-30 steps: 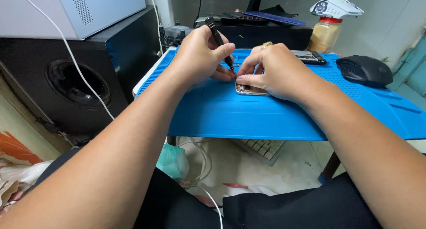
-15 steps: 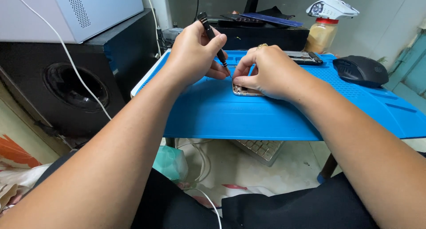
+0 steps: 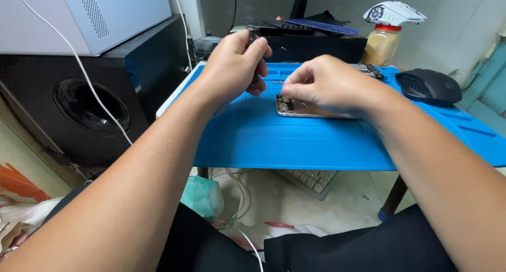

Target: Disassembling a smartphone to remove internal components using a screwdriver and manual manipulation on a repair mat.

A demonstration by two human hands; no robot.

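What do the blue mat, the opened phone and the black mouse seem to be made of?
Blue mat: probably silicone or soft rubber, matte, with moulded grooves and a slightly drooping front edge.
Opened phone, under the right hand: likely a metal frame, silvery with a dull sheen; the inner parts are too small to tell.
Black mouse: apparently plastic, matte black with a soft highlight.

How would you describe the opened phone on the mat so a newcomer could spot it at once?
Find the blue mat covering the table. Near its middle, under the right hand, lies the phone, flat and silvery, its corner exposed. The black mouse nearby is rounded and dark.
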